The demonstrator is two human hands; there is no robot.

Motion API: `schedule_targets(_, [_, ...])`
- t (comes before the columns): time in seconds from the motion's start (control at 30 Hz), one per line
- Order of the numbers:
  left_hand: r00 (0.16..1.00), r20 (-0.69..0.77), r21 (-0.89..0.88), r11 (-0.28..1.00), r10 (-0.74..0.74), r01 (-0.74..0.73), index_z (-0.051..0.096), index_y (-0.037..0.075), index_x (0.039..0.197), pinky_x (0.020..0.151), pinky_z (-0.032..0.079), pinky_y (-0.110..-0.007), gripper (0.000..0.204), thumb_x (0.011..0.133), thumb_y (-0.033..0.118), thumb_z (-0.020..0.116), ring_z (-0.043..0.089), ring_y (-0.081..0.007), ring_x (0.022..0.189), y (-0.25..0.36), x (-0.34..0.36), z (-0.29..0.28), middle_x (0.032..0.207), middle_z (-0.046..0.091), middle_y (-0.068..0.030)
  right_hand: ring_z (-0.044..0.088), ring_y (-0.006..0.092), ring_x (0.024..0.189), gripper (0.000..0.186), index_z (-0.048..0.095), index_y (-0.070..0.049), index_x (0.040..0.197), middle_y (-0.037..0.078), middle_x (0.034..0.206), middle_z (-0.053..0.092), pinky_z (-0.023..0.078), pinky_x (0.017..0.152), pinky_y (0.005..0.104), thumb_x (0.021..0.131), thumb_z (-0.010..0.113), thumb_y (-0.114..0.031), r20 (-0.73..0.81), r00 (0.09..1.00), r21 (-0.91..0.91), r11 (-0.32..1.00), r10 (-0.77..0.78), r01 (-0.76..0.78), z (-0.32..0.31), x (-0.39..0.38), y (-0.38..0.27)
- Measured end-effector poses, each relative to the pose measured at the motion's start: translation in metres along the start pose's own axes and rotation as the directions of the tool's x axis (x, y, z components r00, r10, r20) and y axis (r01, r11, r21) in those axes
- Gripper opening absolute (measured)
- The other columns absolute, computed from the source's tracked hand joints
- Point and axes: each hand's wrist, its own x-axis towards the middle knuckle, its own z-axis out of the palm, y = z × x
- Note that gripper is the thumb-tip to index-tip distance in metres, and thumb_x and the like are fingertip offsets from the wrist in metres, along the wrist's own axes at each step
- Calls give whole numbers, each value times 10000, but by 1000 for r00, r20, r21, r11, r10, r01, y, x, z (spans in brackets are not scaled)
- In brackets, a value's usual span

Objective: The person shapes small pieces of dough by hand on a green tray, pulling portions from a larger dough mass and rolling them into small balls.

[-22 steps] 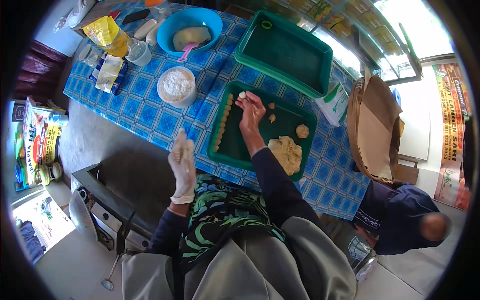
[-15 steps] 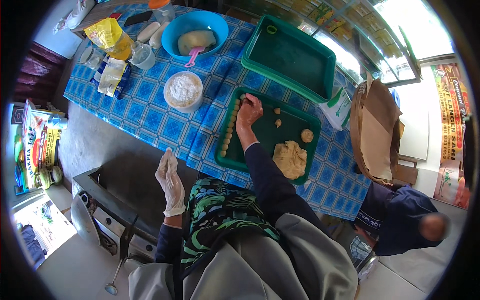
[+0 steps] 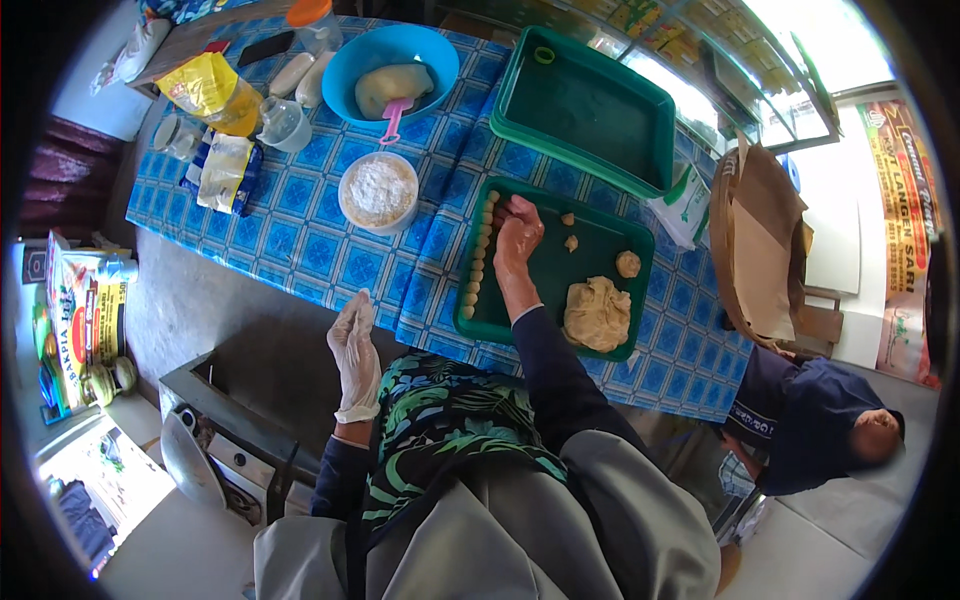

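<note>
Nearest is the leaf-patterned apron (image 3: 440, 425), with the gloved left hand (image 3: 354, 358) raised beside it, off the table's edge, empty, its fingers extended and close together. On the blue checked tablecloth (image 3: 330, 255) lies a green tray (image 3: 552, 280). The right forearm crosses its near rim, between a large dough lump (image 3: 598, 313) and a row of small dough balls (image 3: 478, 254) along the left wall. The right hand (image 3: 520, 232) is bent, its curled fingertips near the row's far end; whether they hold a piece cannot be told. Farther right in the tray sit a rounder dough ball (image 3: 628, 264) and two dough scraps (image 3: 571, 243).

A tub of white powder (image 3: 379, 190) stands left of the tray. Beyond, a second green tray (image 3: 590, 120) and a white-and-green packet (image 3: 680, 208) hem in the far side. A blue bowl (image 3: 338, 75) holds a pale lump and a pink-handled utensil (image 3: 395, 120); a yellow bag (image 3: 212, 92) stands to its left.
</note>
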Motion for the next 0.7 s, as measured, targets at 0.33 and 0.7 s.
schedule_targets(0.33, [973, 224, 10, 998, -57, 56, 594, -73, 1195, 913, 416, -265, 387, 934, 211, 620, 565, -150, 1030, -1, 26, 11, 1125, 630, -97, 591, 232, 1061, 417, 567, 55, 1234, 161, 1173, 601, 475, 916, 344, 841, 430, 28, 234, 944, -307, 939, 233, -156, -22, -66, -35])
schedule_targets(0.7, [921, 361, 106, 987, -148, 117, 564, -75, 1232, 954, 410, -296, 386, 939, 175, 596, 563, -193, 1084, 7, 53, 37, 1166, 617, -125, 602, 212, 1030, 389, 571, -9, 1229, 165, 1151, 623, 500, 855, 326, 852, 490, 42, 24, 968, -124, 962, 249, -244, -53, -121, -31])
